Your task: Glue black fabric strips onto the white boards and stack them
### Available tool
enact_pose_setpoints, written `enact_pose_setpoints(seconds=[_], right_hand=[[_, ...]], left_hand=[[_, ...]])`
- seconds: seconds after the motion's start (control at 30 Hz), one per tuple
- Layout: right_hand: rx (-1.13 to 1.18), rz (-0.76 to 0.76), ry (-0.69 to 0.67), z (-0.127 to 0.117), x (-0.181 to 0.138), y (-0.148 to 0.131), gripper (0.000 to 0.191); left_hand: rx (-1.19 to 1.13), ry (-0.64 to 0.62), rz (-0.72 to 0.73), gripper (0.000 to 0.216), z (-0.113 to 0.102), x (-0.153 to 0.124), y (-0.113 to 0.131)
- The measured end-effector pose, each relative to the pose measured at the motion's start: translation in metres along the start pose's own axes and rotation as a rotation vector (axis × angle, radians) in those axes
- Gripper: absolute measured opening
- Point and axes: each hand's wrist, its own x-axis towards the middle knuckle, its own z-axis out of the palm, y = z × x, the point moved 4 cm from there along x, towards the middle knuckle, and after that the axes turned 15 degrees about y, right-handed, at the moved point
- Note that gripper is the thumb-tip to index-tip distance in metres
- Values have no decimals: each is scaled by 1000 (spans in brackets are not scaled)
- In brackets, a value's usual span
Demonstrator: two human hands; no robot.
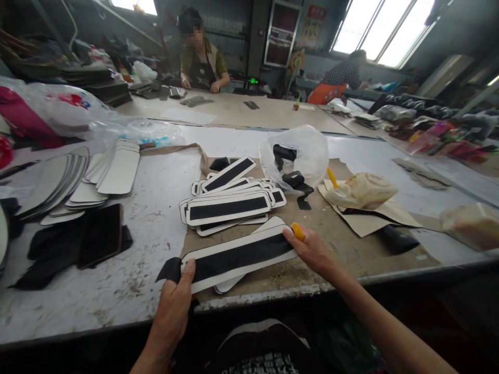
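A long white panel with a black strip (241, 253) along its middle is stretched between my hands, close to the table's front edge. My left hand (175, 298) grips its left end, thumb on top, where a loose black tail (170, 270) of the strip sticks out. At the right end my right hand (312, 249) pinches the panel's edge. A yellow piece (298, 231), like a tool handle, pokes out of that hand; the rest of it is hidden. Another white panel (234, 282) lies partly underneath. Just beyond is a stack of similar panels with black strips (230, 206).
A clear plastic bag (312, 150) with black strip material stands behind the stack. To the right is a whitish container (362, 189) with a yellow handle in it. White panels (119, 171) and a phone (101, 236) lie left. Two people (202, 62) work across the room.
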Motion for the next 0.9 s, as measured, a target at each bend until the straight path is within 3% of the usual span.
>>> enact_pose_setpoints(seconds=[0.23, 0.6, 0.67, 0.83, 0.9], right_hand=[[39, 17, -6, -5, -3, -6, 36], [249, 116, -136, -4, -2, -8, 46], [198, 96, -119, -2, -1, -5, 43], [118, 93, -108, 1, 1, -4, 34], [114, 73, -135, 3, 1, -6, 30]], left_hand=[[-91, 2, 35, 42, 0, -8, 10], [-192, 58, -249, 34, -2, -13, 0], [-167, 84, -210, 35, -4, -14, 1], [45, 109, 159, 34, -10, -12, 9], [104, 127, 222, 34, -13, -10, 7]])
